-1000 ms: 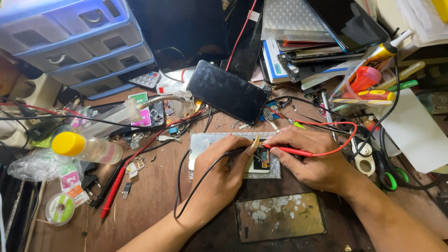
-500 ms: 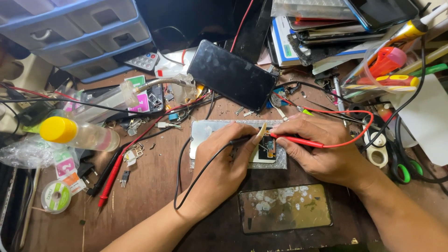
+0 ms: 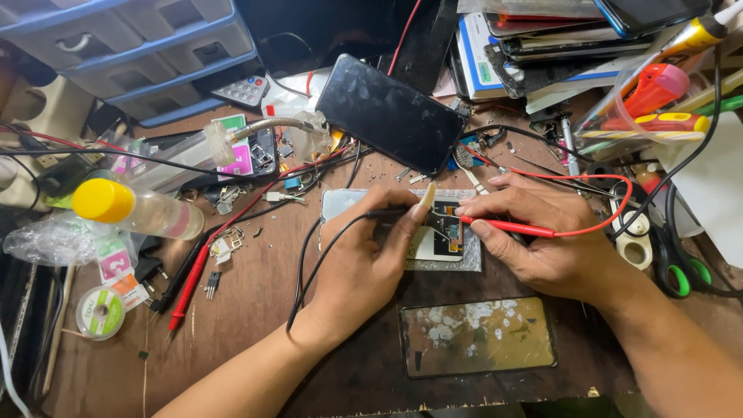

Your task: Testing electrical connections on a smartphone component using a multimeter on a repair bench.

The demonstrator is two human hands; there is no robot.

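An opened phone (image 3: 449, 236) with its circuit board exposed lies on a pale mat in the middle of the brown workbench (image 3: 248, 294). My left hand (image 3: 364, 263) pinches a black test probe (image 3: 391, 213) whose tip touches the board; its black lead loops down to the left. My right hand (image 3: 542, 232) grips a red test probe (image 3: 511, 227), its tip on the same board from the right, with a red lead arching over the hand. The hands hide part of the phone.
A removed phone back panel (image 3: 476, 337) lies just below my hands. A dark phone (image 3: 387, 112) rests face up behind. A clear bottle with yellow cap (image 3: 135, 213), solder spool (image 3: 101, 312), blue drawer unit (image 3: 131, 46), green-handled scissors (image 3: 669, 267) and stacked phones (image 3: 557, 46) crowd the edges.
The view has shifted slightly lower and closer. Both hands stay on the opened phone with the probe tips making small moves on the board.
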